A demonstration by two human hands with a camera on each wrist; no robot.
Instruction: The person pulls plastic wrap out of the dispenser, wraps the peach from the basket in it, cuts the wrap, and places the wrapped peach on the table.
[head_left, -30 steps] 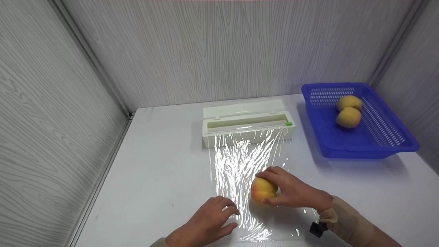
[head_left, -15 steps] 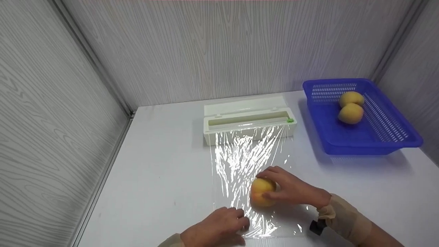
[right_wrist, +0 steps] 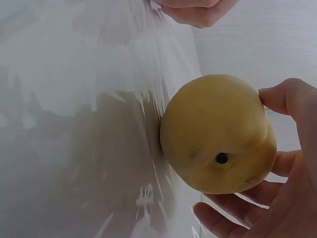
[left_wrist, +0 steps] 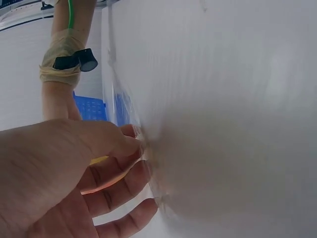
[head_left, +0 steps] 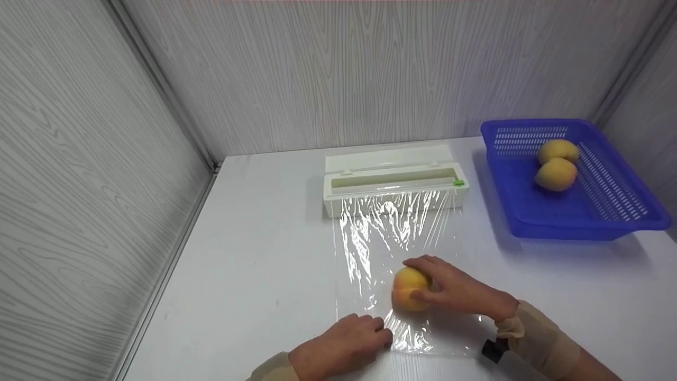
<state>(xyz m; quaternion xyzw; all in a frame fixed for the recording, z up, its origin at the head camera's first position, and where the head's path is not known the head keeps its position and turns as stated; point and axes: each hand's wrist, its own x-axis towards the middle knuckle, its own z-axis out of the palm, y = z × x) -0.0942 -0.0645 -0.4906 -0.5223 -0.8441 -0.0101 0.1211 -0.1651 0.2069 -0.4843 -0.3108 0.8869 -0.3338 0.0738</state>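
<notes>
On my screen the clear film (head_left: 391, 238) is thin plastic, v. glossy, w/ sharp bright streaks where it wrinkles. The yellow fruit (head_left: 406, 288) looks matt & mostly smooth, w/ few rougher specks in right wrist cam. White box (head_left: 340, 209) seems hard plastic, smooth, low sheen; its green clip (head_left: 459, 183) looks plastic too. Blue basket (head_left: 582, 230): smooth semi-gloss plastic, perforated sides. Counter (head_left: 259, 238) is smooth, w/ soft shine. Back wall (head_left: 338, 74) has matt wood-grain pattern; I can't tell if real wood. Beige wrist wrap (head_left: 545, 338) appears thin, sheer, wrinkled.
</notes>
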